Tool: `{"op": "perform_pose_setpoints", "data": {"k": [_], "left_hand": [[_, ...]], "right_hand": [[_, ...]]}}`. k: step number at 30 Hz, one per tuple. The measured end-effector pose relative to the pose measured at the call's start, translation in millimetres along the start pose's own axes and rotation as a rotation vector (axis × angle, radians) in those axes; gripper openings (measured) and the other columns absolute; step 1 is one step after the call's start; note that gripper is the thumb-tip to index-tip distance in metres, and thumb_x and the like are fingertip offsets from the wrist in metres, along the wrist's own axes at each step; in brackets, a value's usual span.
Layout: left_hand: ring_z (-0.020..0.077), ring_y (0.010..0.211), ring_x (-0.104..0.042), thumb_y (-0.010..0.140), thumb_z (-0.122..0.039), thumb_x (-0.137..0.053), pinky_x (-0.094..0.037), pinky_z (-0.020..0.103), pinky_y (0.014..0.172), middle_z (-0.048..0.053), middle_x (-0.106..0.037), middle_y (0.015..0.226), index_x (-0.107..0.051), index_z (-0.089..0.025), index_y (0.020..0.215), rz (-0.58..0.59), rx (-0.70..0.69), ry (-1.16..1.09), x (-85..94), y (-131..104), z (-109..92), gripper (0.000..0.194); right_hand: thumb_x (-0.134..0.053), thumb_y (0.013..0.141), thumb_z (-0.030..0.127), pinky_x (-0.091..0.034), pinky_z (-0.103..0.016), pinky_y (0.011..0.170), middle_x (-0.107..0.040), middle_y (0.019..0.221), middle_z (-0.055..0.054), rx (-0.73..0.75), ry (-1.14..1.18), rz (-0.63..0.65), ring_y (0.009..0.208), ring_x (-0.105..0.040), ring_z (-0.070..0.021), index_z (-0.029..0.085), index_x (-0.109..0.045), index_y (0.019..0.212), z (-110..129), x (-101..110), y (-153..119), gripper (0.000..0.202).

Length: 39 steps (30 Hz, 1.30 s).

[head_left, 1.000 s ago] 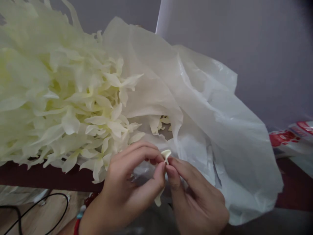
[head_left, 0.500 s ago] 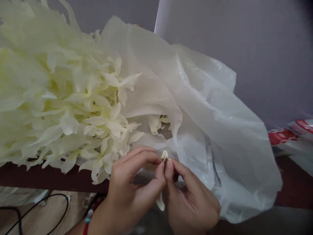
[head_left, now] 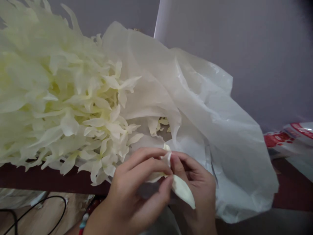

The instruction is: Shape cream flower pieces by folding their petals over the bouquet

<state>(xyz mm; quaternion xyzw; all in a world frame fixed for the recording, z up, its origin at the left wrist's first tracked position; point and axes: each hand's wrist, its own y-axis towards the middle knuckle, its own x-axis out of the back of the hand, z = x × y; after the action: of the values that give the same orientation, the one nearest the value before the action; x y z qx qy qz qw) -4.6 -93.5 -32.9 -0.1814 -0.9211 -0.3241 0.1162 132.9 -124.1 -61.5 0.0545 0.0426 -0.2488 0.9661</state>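
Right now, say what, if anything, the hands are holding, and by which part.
A pale petal piece, pinched near its narrow upper end between the fingertips of the left hand and right hand.

Matt petals meet crinkled plastic around the fingers (head_left: 149, 165).
The pale flower piece (head_left: 184, 192) between the fingertips looks smooth and matt, like the cloth-like flower pile (head_left: 69, 125) to their left; beyond and right of them, translucent plastic sheeting (head_left: 202, 111) creases with a soft gloss, near a shiny printed packet (head_left: 297, 135) farther right, while wood-look flooring (head_left: 31, 212) lies below left, under a smooth black cable (head_left: 64, 212).
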Motion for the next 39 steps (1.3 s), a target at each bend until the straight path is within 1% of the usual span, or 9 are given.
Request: {"op": "perform_pose_setpoints", "data": {"k": [3, 6, 9, 11, 13, 17, 25, 32, 39], "left_hand": [[0.0124, 0.103, -0.067, 0.091, -0.008, -0.067, -0.054, 0.018, 0.094, 0.001, -0.071, 0.109, -0.06, -0.028, 0.119, 0.031, 0.046, -0.032, 3.3, -0.7, 0.4, 0.036], [0.0119, 0.087, -0.067, 0.093, -0.008, -0.065, -0.055, 0.019, 0.082, -0.001, -0.07, 0.094, -0.065, -0.028, 0.109, 0.056, 0.049, -0.075, 3.9, 2.5, 0.9, 0.025], [0.0109, 0.073, -0.066, 0.093, -0.007, -0.064, -0.054, 0.02, 0.069, -0.001, -0.068, 0.08, -0.07, -0.023, 0.088, -0.025, 0.087, -0.108, 2.2, 7.6, 1.3, 0.018], [0.011, 0.07, -0.067, 0.09, -0.006, -0.066, -0.054, 0.019, 0.066, 0.0, -0.07, 0.078, -0.075, -0.022, 0.084, -0.109, 0.129, -0.141, 0.8, 10.4, 1.7, 0.02], [0.0115, 0.075, -0.07, 0.086, -0.004, -0.068, -0.056, 0.018, 0.068, 0.0, -0.073, 0.081, -0.08, -0.024, 0.087, -0.159, 0.164, -0.175, 0.1, 12.1, 2.3, 0.024], [0.0116, 0.077, -0.07, 0.083, -0.008, -0.073, -0.056, 0.017, 0.068, 0.0, -0.075, 0.083, -0.084, -0.029, 0.091, -0.139, 0.225, -0.177, 1.5, 13.0, 3.0, 0.025], [0.0133, 0.077, -0.069, 0.081, -0.017, -0.082, -0.055, 0.017, 0.067, 0.002, -0.075, 0.081, -0.086, -0.028, 0.085, -0.115, 0.286, -0.211, 4.5, 13.8, 1.9, 0.013], [0.0116, 0.08, -0.068, 0.085, -0.021, -0.079, -0.053, 0.018, 0.071, 0.0, -0.073, 0.083, -0.085, -0.031, 0.086, -0.041, 0.379, -0.289, 6.2, 15.0, 0.9, 0.011], [0.0081, 0.084, -0.062, 0.094, -0.013, -0.064, -0.05, 0.015, 0.077, -0.002, -0.067, 0.086, -0.073, -0.02, 0.089, 0.019, 0.203, -0.125, 3.3, 10.6, -1.9, 0.013]], "right_hand": [[-0.081, 0.08, 0.05, -0.049, -0.019, 0.04, -0.07, 0.058, -0.001, -0.15, 0.098, 0.072, 0.046, -0.061, -0.0133, 0.02, -0.08, 0.075, 2.3, 2.1, 3.3, 0.03], [-0.076, 0.084, 0.054, -0.05, -0.02, 0.041, -0.07, 0.058, -0.002, -0.247, 0.194, 0.105, 0.045, -0.061, -0.0137, 0.02, -0.081, 0.079, 3.3, 4.5, 3.5, 0.034], [-0.063, 0.094, 0.051, -0.06, -0.024, 0.056, -0.081, 0.089, -0.006, -0.119, 0.3, 0.148, 0.064, -0.074, -0.0172, 0.027, -0.082, 0.103, 0.7, 5.4, -1.0, 0.032], [-0.063, 0.096, 0.045, -0.064, -0.026, 0.071, -0.079, 0.116, -0.005, 0.029, 0.307, 0.157, 0.085, -0.078, -0.0191, 0.033, -0.077, 0.119, -3.1, 4.5, -5.2, 0.029], [-0.068, 0.094, 0.035, -0.063, -0.027, 0.084, -0.076, 0.123, -0.003, 0.158, 0.209, 0.138, 0.102, -0.076, -0.0198, 0.036, -0.077, 0.12, -6.5, 2.6, -8.6, 0.027], [-0.07, 0.094, 0.019, -0.062, -0.026, 0.09, -0.08, 0.109, 0.002, 0.252, 0.008, 0.098, 0.104, -0.076, -0.0171, 0.041, -0.08, 0.11, -7.3, -0.8, -10.4, 0.029], [-0.066, 0.097, 0.024, -0.062, -0.026, 0.088, -0.083, 0.099, 0.002, 0.258, 0.033, 0.084, 0.098, -0.078, -0.0181, 0.039, -0.083, 0.105, -1.8, -3.4, -10.8, 0.024], [-0.062, 0.098, 0.014, -0.06, -0.018, 0.09, -0.081, 0.105, 0.007, 0.331, -0.018, 0.186, 0.101, -0.077, -0.012, 0.045, -0.078, 0.116, -2.4, 3.3, -9.9, 0.038], [-0.073, 0.09, 0.018, -0.063, -0.019, 0.081, -0.083, 0.093, 0.005, 0.329, -0.037, 0.075, 0.088, -0.08, -0.0149, 0.038, -0.083, 0.098, -0.1, -1.1, -9.6, 0.024]]}}
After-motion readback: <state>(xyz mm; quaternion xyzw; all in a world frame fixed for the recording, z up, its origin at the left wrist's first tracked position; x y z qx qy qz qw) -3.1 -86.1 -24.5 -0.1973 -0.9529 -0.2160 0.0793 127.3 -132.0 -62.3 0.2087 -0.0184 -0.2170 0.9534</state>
